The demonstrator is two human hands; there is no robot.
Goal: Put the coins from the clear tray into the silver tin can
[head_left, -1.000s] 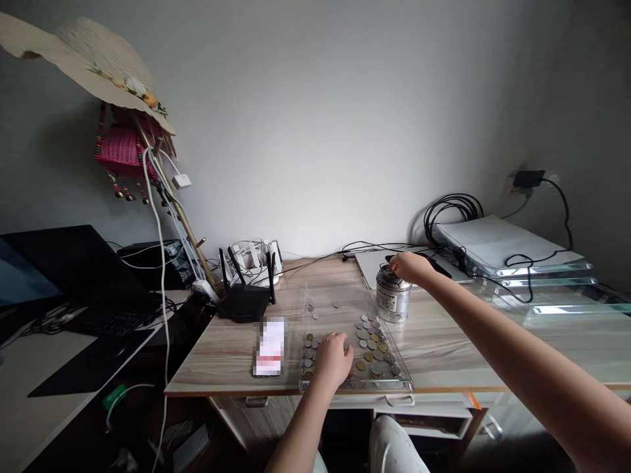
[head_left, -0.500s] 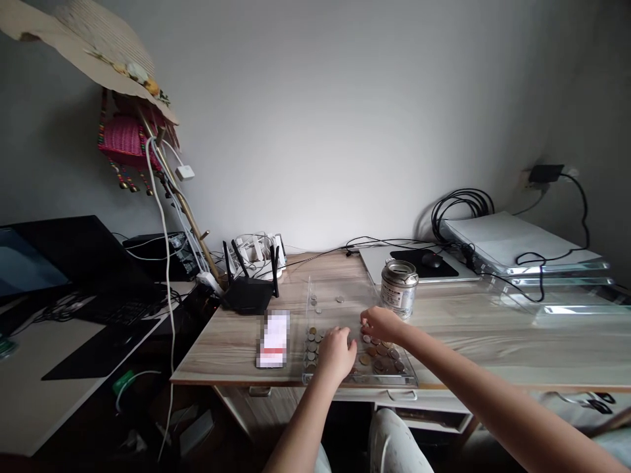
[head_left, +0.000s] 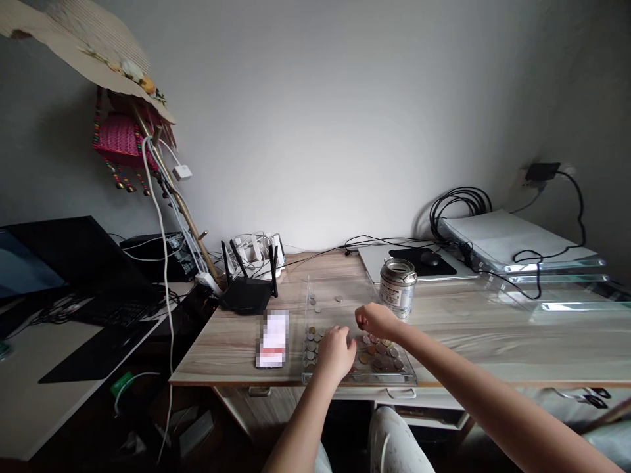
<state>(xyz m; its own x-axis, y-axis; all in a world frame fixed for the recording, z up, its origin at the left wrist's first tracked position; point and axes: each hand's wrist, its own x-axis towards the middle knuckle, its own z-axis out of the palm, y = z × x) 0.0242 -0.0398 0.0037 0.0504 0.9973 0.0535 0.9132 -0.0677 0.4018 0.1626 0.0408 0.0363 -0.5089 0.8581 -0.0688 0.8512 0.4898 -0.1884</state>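
Note:
A clear plastic tray (head_left: 345, 307) lies on the desk with many coins (head_left: 365, 359) spread in it, most of them in the near half. Over the coins at its middle rests my left hand (head_left: 336, 353), thumb apart from the bent fingers; what lies under the palm is hidden. My right hand (head_left: 377, 320) is raised over the right side of the tray, fingers closed in a pinch, and anything in them is too small to make out. A metal tin with a slotted lid (head_left: 398, 288) stands just behind my right hand.
A phone (head_left: 271, 338) lies left of the tray, and a black router (head_left: 248, 294) sits behind it. Toward the back right are a mouse (head_left: 430, 259) on a black pad and stacked clear trays (head_left: 522, 243). Cables run along the wall.
My right hand has moved slightly left and up, away from the coins at the right. My left hand stays in nearly the same place over the tray.

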